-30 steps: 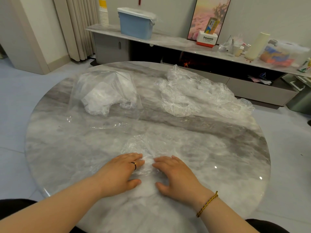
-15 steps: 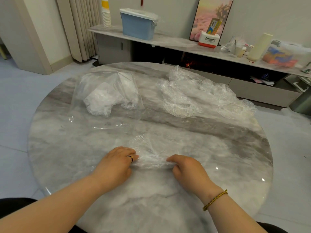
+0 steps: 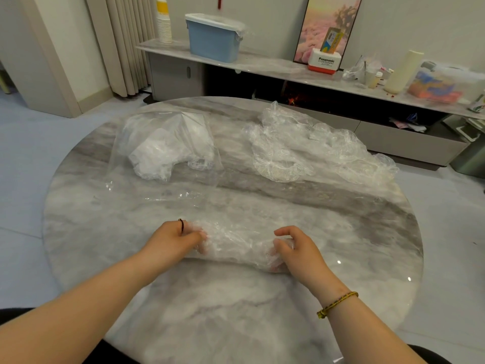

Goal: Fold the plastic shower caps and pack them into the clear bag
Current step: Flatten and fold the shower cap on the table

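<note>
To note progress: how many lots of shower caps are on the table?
3: in the clear bag, far left; loose pile, far right; one cap, near front. Layers may hide more.

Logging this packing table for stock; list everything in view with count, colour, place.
round marble table: one, grey-white, under everything
clear plastic bag: one, transparent, table's far left
folded shower caps: count unclear, whitish, inside that bag
loose plastic shower caps: pile, clear, table's far right
crumpled shower cap: one, clear, between the hands
lidded plastic bin: one, blue, shelf behind
paper cup stack: one, white-yellow, shelf's left end
Panasonic box: one, white-red, shelf
left hand: one, gripping cap's left end
right hand: one, gripping cap's right end
</note>
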`<action>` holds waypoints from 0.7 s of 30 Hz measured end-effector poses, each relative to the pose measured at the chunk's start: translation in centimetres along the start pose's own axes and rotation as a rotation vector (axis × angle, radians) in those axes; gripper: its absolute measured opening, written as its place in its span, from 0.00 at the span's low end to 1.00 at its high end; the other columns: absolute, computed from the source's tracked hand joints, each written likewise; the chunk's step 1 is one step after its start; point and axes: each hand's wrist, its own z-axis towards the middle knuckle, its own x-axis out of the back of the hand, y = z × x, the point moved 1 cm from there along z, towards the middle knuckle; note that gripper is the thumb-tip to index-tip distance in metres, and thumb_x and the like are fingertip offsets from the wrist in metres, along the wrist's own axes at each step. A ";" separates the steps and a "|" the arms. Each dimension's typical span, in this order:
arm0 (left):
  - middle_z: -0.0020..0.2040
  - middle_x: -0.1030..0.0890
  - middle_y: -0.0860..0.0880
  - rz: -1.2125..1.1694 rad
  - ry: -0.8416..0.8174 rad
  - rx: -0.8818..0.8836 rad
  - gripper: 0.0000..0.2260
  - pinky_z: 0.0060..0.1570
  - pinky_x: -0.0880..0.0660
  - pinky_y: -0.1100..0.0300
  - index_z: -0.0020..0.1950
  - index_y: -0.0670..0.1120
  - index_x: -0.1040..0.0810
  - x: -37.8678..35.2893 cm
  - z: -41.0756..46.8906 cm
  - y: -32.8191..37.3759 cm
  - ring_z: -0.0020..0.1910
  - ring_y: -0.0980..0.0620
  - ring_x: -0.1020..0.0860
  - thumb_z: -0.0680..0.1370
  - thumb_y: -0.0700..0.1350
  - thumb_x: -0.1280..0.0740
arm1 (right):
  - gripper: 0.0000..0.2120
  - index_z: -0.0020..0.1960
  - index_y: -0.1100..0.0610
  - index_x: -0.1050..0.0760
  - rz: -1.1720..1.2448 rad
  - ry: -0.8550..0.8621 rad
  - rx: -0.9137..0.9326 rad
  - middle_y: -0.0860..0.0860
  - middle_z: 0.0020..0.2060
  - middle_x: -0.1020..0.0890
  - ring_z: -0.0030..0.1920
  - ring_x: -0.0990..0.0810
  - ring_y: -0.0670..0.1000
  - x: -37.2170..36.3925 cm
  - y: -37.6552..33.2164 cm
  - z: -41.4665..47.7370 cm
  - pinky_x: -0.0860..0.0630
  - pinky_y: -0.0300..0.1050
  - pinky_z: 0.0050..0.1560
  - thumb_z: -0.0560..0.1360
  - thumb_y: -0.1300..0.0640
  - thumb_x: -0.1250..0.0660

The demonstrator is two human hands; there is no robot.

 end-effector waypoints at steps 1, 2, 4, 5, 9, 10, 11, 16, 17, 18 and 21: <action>0.26 0.22 0.53 -0.030 0.019 0.025 0.13 0.31 0.31 0.76 0.31 0.43 0.24 -0.1 0.0 0.1 0.30 0.57 0.24 0.77 0.36 0.36 | 0.05 0.53 0.54 0.31 0.017 -0.005 -0.021 0.53 0.38 0.22 0.30 0.22 0.51 -0.1 0.0 -0.1 0.22 0.41 0.33 0.78 0.61 0.41; 0.28 0.23 0.51 -0.086 0.042 0.053 0.12 0.27 0.31 0.75 0.34 0.42 0.25 -0.2 -0.1 0.3 0.26 0.57 0.24 0.77 0.36 0.36 | 0.05 0.53 0.53 0.32 0.006 -0.004 -0.034 0.53 0.36 0.23 0.26 0.24 0.48 -0.3 0.1 -0.1 0.24 0.38 0.28 0.78 0.61 0.41; 0.30 0.27 0.46 -0.180 0.062 0.145 0.07 0.21 0.31 0.72 0.39 0.42 0.26 -0.5 -0.2 0.6 0.20 0.59 0.26 0.77 0.36 0.37 | 0.05 0.52 0.53 0.32 -0.016 -0.001 -0.055 0.52 0.33 0.25 0.21 0.28 0.46 -0.6 0.2 -0.1 0.29 0.36 0.22 0.78 0.60 0.41; 0.29 0.28 0.46 -0.175 0.064 0.179 0.05 0.20 0.30 0.70 0.42 0.41 0.26 -0.6 -0.3 0.6 0.18 0.57 0.27 0.77 0.36 0.37 | 0.05 0.52 0.52 0.32 -0.030 0.000 -0.062 0.52 0.32 0.26 0.19 0.29 0.45 -0.8 0.2 -0.2 0.30 0.36 0.21 0.78 0.60 0.41; 0.30 0.28 0.49 0.087 0.163 0.144 0.07 0.26 0.26 0.62 0.55 0.44 0.28 -0.3 -0.2 0.4 0.26 0.51 0.26 0.78 0.41 0.37 | 0.06 0.55 0.52 0.32 -0.220 0.055 0.019 0.49 0.28 0.29 0.22 0.30 0.45 -1.1 0.6 0.0 0.34 0.32 0.22 0.79 0.57 0.41; 0.36 0.27 0.50 0.287 0.182 0.102 0.11 0.32 0.26 0.60 0.61 0.46 0.30 -0.2 -0.3 0.5 0.33 0.49 0.25 0.78 0.44 0.37 | 0.08 0.57 0.53 0.32 -0.287 0.078 0.052 0.48 0.28 0.29 0.24 0.31 0.44 -1.2 0.8 0.0 0.36 0.31 0.23 0.79 0.56 0.41; 0.42 0.27 0.52 0.514 0.197 0.057 0.16 0.39 0.28 0.60 0.66 0.48 0.33 -0.3 -0.5 0.6 0.40 0.49 0.24 0.79 0.47 0.38 | 0.10 0.59 0.54 0.31 -0.340 0.100 0.080 0.47 0.28 0.30 0.26 0.32 0.44 -1.2 1.0 0.0 0.36 0.31 0.25 0.78 0.55 0.40; 0.54 0.21 0.44 0.902 0.404 -0.547 0.18 0.54 0.31 0.53 0.64 0.48 0.31 -0.7 -0.7 0.6 0.53 0.46 0.25 0.77 0.52 0.41 | 0.13 0.62 0.55 0.32 -0.463 0.098 0.138 0.46 0.28 0.31 0.31 0.30 0.47 -1.7 1.0 -0.2 0.33 0.40 0.33 0.78 0.53 0.40; 0.53 0.20 0.44 0.912 0.360 -0.671 0.17 0.57 0.34 0.54 0.62 0.48 0.31 -1.0 -0.8 0.4 0.53 0.48 0.27 0.78 0.55 0.45 | 0.13 0.62 0.54 0.32 -0.476 0.092 0.155 0.45 0.29 0.31 0.33 0.29 0.48 -1.7 0.9 -0.3 0.33 0.40 0.35 0.78 0.53 0.40; 0.54 0.20 0.44 0.947 0.263 -0.742 0.19 0.61 0.39 0.55 0.62 0.48 0.31 -1.3 -0.9 0.1 0.55 0.50 0.29 0.80 0.57 0.51 | 0.13 0.62 0.54 0.32 -0.491 0.087 0.173 0.45 0.29 0.31 0.35 0.29 0.49 -1.7 0.8 -0.4 0.33 0.40 0.36 0.79 0.53 0.41; 0.59 0.21 0.48 1.144 0.028 -0.741 0.25 0.67 0.49 0.57 0.64 0.48 0.32 -2.4 -1.2 -1.0 0.61 0.52 0.30 0.80 0.60 0.60 | 0.13 0.63 0.52 0.32 -0.535 0.036 0.205 0.44 0.32 0.30 0.39 0.29 0.48 -1.7 0.4 -0.8 0.34 0.40 0.38 0.79 0.53 0.41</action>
